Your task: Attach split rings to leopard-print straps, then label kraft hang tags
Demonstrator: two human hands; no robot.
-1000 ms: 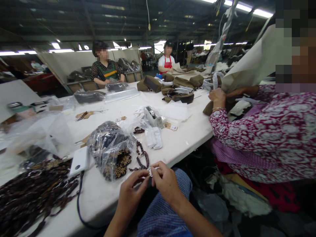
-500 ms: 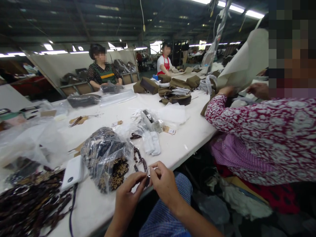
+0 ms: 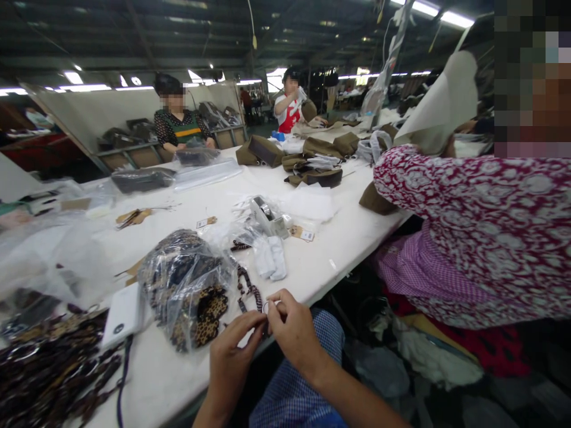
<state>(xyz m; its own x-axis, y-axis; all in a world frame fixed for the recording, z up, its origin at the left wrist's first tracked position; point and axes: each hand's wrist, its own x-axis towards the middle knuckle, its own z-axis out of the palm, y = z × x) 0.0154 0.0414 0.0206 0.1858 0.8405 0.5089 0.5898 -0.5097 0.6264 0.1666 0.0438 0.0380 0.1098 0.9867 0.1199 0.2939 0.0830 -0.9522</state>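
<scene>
From where I stand, taking twelve as straight ahead of the seated person, a small metal ring sits at the near edge of the table, between the person's two hands. The right hand is clamped on it, thumb against fingers. The left hand brings thumb and forefinger almost together at the ring's lower side; what those tips pinch is too small for me to tell. The ring shows as a thin, upright loop, its curved top toward twelve, the rest covered by fingers. Being round, it has no clear long axis.

Just beyond, at eleven, lies a braided cord, bent, its length running roughly from eleven to five, one end pointing toward the ring; whether the two are joined I cannot see.

At ten, a bulging clear plastic bag of leopard-print goods crowds the cord's side. Past it, toward nine, rests a white box with a black cable, and then a heap of dark cords. At twelve stand white packets, backed by a tape dispenser; a paper tag lies at one. At two, a co-worker's patterned sleeve reaches over the table.
</scene>
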